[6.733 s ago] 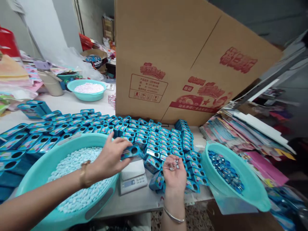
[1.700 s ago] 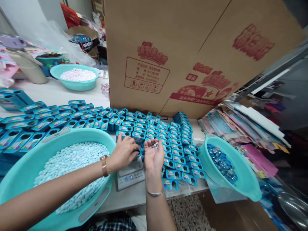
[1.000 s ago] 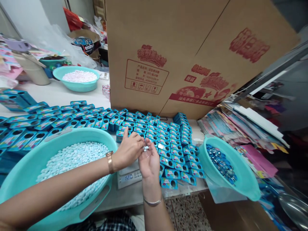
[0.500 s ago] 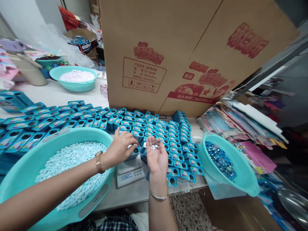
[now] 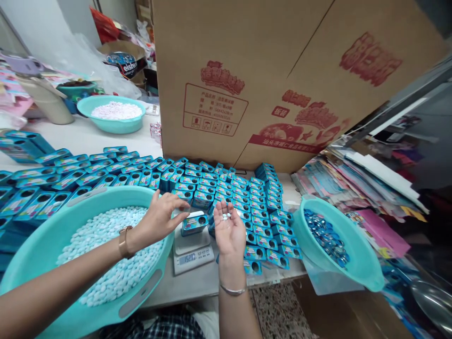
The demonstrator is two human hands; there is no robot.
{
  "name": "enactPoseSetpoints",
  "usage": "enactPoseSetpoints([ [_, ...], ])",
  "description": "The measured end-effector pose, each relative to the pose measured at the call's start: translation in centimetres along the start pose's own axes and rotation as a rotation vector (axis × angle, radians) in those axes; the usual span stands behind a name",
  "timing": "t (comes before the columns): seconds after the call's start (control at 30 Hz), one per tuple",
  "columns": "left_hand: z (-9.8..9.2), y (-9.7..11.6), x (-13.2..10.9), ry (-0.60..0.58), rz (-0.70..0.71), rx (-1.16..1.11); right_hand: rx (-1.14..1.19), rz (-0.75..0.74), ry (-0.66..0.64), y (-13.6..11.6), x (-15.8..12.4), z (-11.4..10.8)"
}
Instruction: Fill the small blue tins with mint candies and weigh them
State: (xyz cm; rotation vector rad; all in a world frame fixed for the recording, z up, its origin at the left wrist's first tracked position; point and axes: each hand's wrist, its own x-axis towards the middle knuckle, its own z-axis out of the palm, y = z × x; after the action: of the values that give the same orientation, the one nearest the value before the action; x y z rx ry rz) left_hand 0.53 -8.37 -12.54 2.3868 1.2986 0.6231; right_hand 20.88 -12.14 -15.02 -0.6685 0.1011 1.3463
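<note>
My left hand [image 5: 157,217] hovers over the near tub's right edge, fingers curved and apart, with nothing visible in it. Just right of its fingertips, a blue candy box [image 5: 195,224] with a round hole lies on a small digital scale [image 5: 193,259]. My right hand [image 5: 229,233] is turned palm up beside the scale, cradling several small white candies [image 5: 226,216] near the base of the fingers. Below my left forearm, a large turquoise tub [image 5: 26,256] contains many pale blue and white candies [image 5: 106,240].
Rows of blue boxes [image 5: 259,221] stand behind and right of the scale. A big carton [image 5: 226,47] rises behind them. At right is a turquoise basin [image 5: 367,263] of shiny blue packets; another basin [image 5: 113,126] with pale candies sits far left. Stacked printed sheets [image 5: 367,183] lie right.
My left hand has drawn back leftward from the box on the scale, leaving the box uncovered. My right hand stays nearly still, candies still in its palm. The view has shifted slightly.
</note>
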Motion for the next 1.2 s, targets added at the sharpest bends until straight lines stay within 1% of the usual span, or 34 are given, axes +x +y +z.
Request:
enactPoseSetpoints([
  [0.13, 0.3, -0.1, -0.2, -0.023, 0.002, -0.002, -0.048, -0.028, -0.002, 0.3, 0.0, -0.1],
  [0.27, 1.2, 0.2, -0.4, -0.057, 0.024, -0.002, -0.068, -0.026, 0.008, 0.4, 0.1, -0.2],
  [0.33, 1.6, 0.5, -0.4, -0.079, 0.047, 0.008, -0.100, -0.050, 0.001, 0.5, 0.1, -0.2],
  [0.47, 2.0, 1.4, -0.3, -0.072, 0.068, 0.014, -0.201, -0.113, -0.073, 0.8, -0.2, -0.1],
  [0.57, 2.2, 1.9, 0.1, -0.058, 0.073, 0.016, -0.261, -0.120, -0.114, 1.5, -0.5, -0.1],
  [0.73, 2.7, 1.7, 0.4, -0.080, 0.066, 0.030, -0.329, -0.160, -0.133, 2.7, -0.7, -0.4],
  [0.9, 2.8, 1.1, 0.2, -0.096, 0.039, 0.049, -0.345, -0.202, -0.180, 3.4, -0.5, -0.4],
  [1.0, 2.8, 0.9, -0.1, -0.099, 0.037, 0.051, -0.340, -0.206, -0.161, 3.3, -0.5, -0.2],
  [1.1, 2.8, 0.7, -0.1, -0.095, 0.039, 0.044, -0.292, -0.186, -0.125, 2.8, -0.4, -0.1],
  [1.2, 2.8, 0.7, 0.0, -0.093, 0.048, 0.031, -0.201, -0.120, -0.093, 1.6, -0.4, -0.2],
])
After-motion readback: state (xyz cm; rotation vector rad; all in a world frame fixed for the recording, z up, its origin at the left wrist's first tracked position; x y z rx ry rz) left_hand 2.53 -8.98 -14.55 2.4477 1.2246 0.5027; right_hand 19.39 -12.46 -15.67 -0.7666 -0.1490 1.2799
